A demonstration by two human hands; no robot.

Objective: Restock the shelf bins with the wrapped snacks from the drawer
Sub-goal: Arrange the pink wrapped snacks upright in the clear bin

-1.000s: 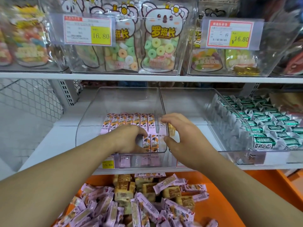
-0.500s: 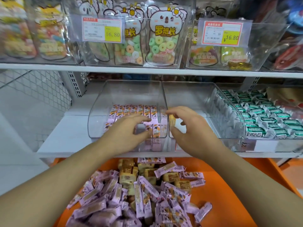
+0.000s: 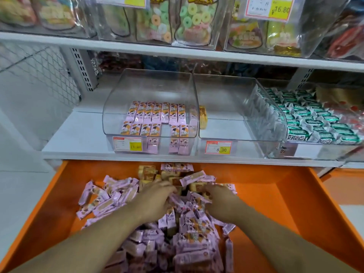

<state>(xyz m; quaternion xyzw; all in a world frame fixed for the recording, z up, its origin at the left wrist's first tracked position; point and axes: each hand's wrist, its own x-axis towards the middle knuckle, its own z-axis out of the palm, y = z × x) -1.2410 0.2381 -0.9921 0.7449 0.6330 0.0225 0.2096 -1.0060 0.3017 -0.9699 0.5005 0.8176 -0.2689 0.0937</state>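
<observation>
Fingers (image 3: 169, 189) in drawer (image 3: 295, 203) pile; binned snacks (image 3: 157, 113) lie lengthwise front-to-back.

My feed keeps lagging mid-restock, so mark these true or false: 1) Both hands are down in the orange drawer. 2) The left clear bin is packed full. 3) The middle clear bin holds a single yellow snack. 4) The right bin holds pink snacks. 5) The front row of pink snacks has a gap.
1) True: the left hand and right hand are on the snack pile in the orange drawer.
2) False: the left bin has only two flat rows of pink snacks.
3) True: the middle bin shows one yellow snack.
4) False: the right bin holds green-and-silver snacks.
5) True.
</observation>
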